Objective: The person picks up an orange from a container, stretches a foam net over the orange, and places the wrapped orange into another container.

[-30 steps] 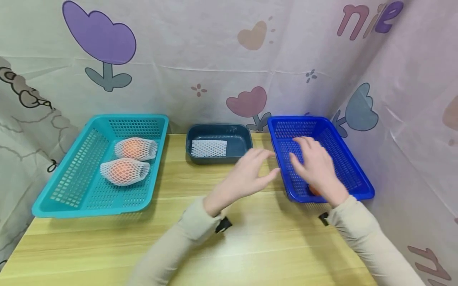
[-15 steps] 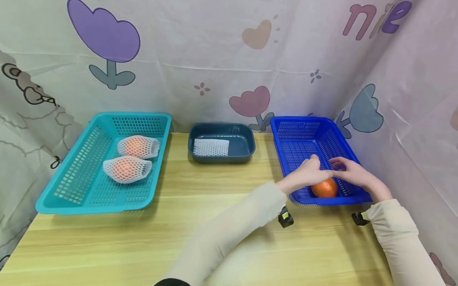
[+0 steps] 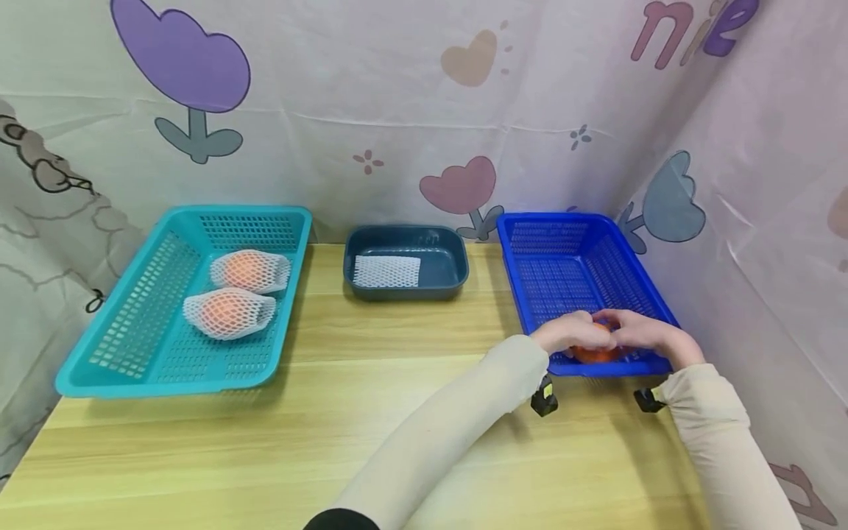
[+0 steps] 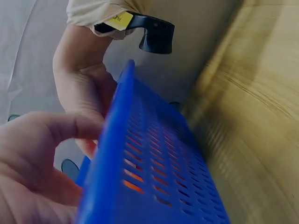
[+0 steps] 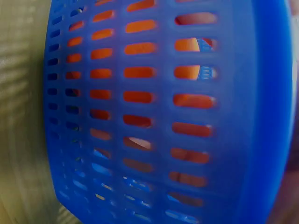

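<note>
An orange [image 3: 594, 355] lies at the near end of the blue basket [image 3: 539, 283]. My left hand [image 3: 571, 331] holds it from the left and top. From the right, my right hand [image 3: 645, 333] grips the same fruit, the fingers of both hands meeting above it. In the left wrist view, the left hand [image 4: 32, 154] and right hand [image 4: 84, 88] reach behind the basket's blue rim [image 4: 110, 140], which hides most of the fruit. Through the slots of the basket wall, the right wrist view shows the orange [image 5: 140, 49].
A teal basket [image 3: 165, 383] on the left holds two oranges [image 3: 228, 313] in white foam nets. Between the baskets stands a dark blue-grey tray [image 3: 444, 272] with a flat white foam net [image 3: 387, 271] in it. A printed curtain [image 3: 318, 88] backs the wooden table [image 3: 265, 449].
Both hands have moved to the right and down into the blue basket and have closed round the orange. The teal basket and the tray have stayed in place.
</note>
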`<state>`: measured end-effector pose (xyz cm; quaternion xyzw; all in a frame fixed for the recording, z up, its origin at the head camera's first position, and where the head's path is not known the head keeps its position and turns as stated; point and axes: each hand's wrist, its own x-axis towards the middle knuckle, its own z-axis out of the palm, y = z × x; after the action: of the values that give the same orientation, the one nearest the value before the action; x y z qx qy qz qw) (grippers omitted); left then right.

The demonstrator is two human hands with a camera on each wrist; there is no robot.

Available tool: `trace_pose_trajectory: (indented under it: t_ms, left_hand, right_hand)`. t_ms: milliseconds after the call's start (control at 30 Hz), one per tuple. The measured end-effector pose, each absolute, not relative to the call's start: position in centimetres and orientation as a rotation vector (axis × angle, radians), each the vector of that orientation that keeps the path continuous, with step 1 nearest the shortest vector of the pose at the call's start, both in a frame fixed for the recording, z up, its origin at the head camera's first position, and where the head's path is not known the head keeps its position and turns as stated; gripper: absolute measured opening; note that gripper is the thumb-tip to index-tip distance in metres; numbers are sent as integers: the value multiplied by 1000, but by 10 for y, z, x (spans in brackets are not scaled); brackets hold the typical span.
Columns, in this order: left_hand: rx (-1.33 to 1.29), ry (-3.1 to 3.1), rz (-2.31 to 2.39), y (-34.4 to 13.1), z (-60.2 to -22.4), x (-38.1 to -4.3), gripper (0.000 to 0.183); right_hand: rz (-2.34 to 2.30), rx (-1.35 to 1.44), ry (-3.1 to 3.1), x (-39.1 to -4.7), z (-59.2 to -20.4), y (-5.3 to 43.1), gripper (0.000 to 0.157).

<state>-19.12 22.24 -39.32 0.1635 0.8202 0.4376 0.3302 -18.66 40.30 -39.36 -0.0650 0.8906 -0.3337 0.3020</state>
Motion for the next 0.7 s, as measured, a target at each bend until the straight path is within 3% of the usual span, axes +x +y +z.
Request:
trace_pose_trajectory:
  t_ms: [233,467,700]
  left_hand:
    - [497,2236,1060,225,-403,-191,26]
    - [624,2466,1052,225,-397,-189,31]
    - [566,2507,1206,225,-382,-182,55]
  right_hand:
    - [-938,-114,2282,-188,-393,397,55]
    - [-924,-129,2354,-186,-373,395,55]
    - [-988,-184,2451,-173,-339,390,52]
